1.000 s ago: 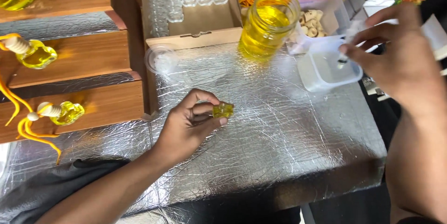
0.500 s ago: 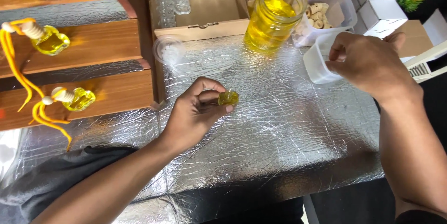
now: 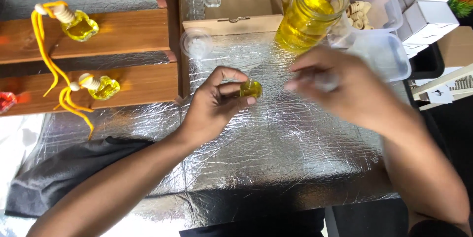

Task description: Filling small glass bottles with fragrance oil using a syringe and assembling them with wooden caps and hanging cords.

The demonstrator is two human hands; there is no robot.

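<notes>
My left hand (image 3: 212,106) rests on the foil-covered table (image 3: 276,153) and pinches a small glass bottle of yellow liquid (image 3: 251,89) between thumb and fingers. My right hand (image 3: 345,87) hovers just right of the bottle, blurred by motion. Its fingertips are pinched on a small pale piece (image 3: 321,82) that is too blurred to make out. A short gap separates the two hands.
A jar of yellow liquid (image 3: 310,13) and a clear plastic tub (image 3: 382,55) stand behind my right hand. A cardboard box of empty glass bottles (image 3: 231,0) and a small round clear cup (image 3: 197,45) sit at the back. Wooden steps hold filled bottles with orange cords (image 3: 101,88).
My right hand has left the clear tub and swung left toward the bottle. My left hand keeps hold of the bottle in about the same spot.
</notes>
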